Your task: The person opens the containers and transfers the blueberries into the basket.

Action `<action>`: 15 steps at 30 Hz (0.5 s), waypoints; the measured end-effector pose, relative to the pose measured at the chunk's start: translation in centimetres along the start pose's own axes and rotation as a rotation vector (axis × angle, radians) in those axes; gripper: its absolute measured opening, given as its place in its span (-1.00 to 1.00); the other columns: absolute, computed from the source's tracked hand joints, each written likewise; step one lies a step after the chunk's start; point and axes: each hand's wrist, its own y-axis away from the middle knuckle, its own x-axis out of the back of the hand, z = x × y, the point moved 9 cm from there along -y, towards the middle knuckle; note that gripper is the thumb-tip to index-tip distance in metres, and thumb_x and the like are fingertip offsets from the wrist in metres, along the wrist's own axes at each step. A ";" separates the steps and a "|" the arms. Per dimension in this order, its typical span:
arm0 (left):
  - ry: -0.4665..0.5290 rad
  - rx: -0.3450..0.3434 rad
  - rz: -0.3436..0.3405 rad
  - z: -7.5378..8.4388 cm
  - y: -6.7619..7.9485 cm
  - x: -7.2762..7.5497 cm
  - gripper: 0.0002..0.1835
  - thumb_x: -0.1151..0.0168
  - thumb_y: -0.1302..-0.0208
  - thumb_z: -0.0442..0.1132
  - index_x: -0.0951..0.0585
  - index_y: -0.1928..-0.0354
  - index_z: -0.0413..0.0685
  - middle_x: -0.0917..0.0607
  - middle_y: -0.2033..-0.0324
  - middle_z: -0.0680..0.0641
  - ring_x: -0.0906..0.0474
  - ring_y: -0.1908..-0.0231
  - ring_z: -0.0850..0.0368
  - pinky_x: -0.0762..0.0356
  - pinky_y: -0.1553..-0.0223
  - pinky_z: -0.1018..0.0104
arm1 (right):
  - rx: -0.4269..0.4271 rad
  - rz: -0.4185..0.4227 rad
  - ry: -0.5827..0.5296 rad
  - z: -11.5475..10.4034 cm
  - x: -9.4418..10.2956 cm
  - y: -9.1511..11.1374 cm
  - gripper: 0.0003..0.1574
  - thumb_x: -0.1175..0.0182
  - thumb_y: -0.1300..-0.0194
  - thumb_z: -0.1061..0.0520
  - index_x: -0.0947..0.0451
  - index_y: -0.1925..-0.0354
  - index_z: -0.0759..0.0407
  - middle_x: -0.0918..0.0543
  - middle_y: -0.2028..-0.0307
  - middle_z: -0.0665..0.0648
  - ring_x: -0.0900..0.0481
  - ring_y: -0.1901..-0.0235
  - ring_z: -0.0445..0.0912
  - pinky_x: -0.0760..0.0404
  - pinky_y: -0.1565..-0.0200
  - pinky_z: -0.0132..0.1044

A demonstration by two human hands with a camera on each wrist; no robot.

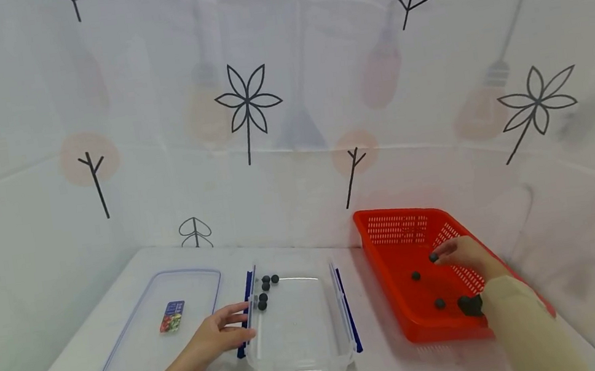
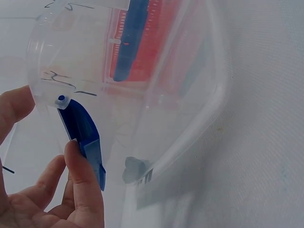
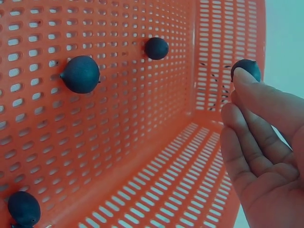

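My right hand (image 1: pixel 465 256) is inside the red basket (image 1: pixel 402 315), at its right side. Between thumb and fingertips it pinches a small dark ball (image 3: pixel 247 69) with a tiny pointed tip. More such balls lie on the basket floor, among them one ball (image 3: pixel 80 74) close to the camera and another ball (image 3: pixel 156 48) farther in. My left hand (image 1: pixel 219 332) touches the left side of the clear plastic container (image 1: pixel 303 364), thumb and fingers spread. In the left wrist view a fingertip rests at its blue latch (image 2: pixel 85 130). Several dark balls (image 1: pixel 263 298) sit along the container's left inner side.
A clear lid (image 1: pixel 137 329) with a blue rim and a colourful label (image 1: pixel 172 317) lies flat on the white table (image 1: pixel 379 355), left of the container. A second blue latch (image 1: pixel 349 312) hangs out on the container's right side. A printed white curtain (image 1: pixel 289 118) stands behind.
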 end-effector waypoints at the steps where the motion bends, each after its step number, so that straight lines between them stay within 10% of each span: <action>1: -0.002 0.003 0.004 0.0 0.0 0.0 -0.23 -0.46 0.04 -0.12 -0.39 -0.25 -0.12 -0.51 -0.06 -0.21 -0.52 0.11 0.03 -0.57 0.12 0.10 | 0.006 -0.003 0.001 -0.1 0.0 0.0 -0.75 -0.24 -0.19 0.26 -0.59 0.19 0.43 -0.64 0.31 0.23 -0.54 0.22 0.17 -0.54 0.16 0.07; 15: -0.005 0.017 0.011 0.0 0.1 0.0 -0.28 -0.44 0.00 -0.16 -0.40 -0.24 -0.12 -0.52 -0.04 -0.18 -0.52 0.13 0.04 -0.57 0.14 0.11 | 0.069 0.016 -0.008 -3.2 0.8 -0.4 -0.61 -0.26 -0.21 0.17 -0.54 0.09 0.44 -0.63 0.24 0.24 -0.54 0.20 0.13 -0.53 0.11 0.07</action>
